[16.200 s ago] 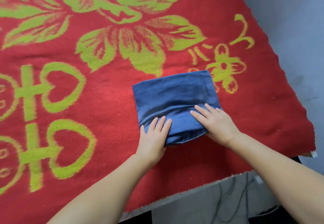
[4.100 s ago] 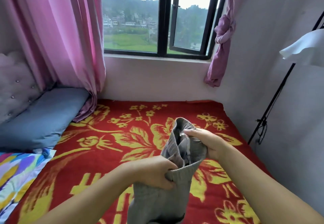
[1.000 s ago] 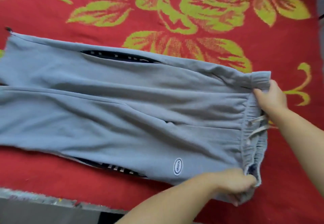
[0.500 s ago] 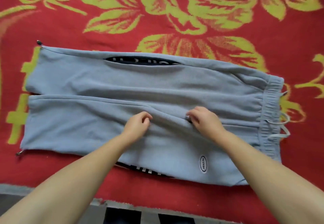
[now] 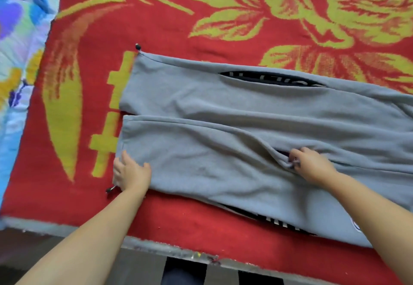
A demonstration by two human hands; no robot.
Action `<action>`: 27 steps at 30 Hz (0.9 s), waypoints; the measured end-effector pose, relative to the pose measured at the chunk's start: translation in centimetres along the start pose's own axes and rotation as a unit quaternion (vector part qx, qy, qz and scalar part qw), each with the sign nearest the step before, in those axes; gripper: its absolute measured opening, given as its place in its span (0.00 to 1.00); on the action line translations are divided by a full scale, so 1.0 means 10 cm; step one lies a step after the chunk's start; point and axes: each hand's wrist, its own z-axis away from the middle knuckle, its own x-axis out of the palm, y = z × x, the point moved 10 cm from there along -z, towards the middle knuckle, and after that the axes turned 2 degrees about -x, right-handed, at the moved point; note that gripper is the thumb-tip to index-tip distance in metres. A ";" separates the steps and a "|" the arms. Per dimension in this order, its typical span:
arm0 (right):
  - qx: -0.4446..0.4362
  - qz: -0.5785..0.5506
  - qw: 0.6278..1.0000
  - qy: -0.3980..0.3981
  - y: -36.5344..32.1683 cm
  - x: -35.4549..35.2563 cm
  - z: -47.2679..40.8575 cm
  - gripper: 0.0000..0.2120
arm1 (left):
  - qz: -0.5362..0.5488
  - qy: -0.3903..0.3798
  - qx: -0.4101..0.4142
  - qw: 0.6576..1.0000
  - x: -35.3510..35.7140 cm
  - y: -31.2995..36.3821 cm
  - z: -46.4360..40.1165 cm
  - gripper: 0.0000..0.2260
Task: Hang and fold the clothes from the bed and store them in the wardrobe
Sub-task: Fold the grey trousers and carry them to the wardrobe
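Observation:
A pair of grey sweatpants [image 5: 223, 110] lies flat across the red blanket, legs pointing left, the waist running out of view on the right. Black side stripes with white lettering show along its far and near edges. My left hand [image 5: 130, 174] is at the near leg's hem, fingers around the cuff edge, next to a small black cord toggle [image 5: 109, 189]. My right hand [image 5: 312, 164] pinches a raised fold of fabric at the crotch seam, fingers curled into the cloth.
The red blanket with yellow-green flowers [image 5: 201, 16] covers the bed. A colourful blue quilt [image 5: 15, 61] lies at the left edge. The bed's near edge [image 5: 178, 249] runs along the bottom, with dark floor below.
My left hand has slid left from the middle of the near leg to its hem. My right hand stays pinching the crotch fold. The view has shifted left.

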 end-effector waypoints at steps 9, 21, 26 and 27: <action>0.265 -0.210 0.897 0.284 0.02 -0.68 0.33 0.16 | 0.108 -0.140 0.130 0.976 -0.31 -0.24 -0.71 0.09; -0.134 0.098 0.986 -0.009 -2.71 0.59 0.59 0.24 | -0.027 -0.139 0.145 0.979 -0.33 -0.33 -1.06 0.14; -0.181 0.018 0.979 -0.088 -2.73 0.83 0.67 0.15 | -0.077 -0.179 0.151 0.969 -0.40 -0.59 -1.15 0.10; -0.202 0.009 0.974 -0.106 -2.73 0.91 0.77 0.15 | -0.102 -0.203 0.143 0.963 -0.34 -0.70 -1.13 0.10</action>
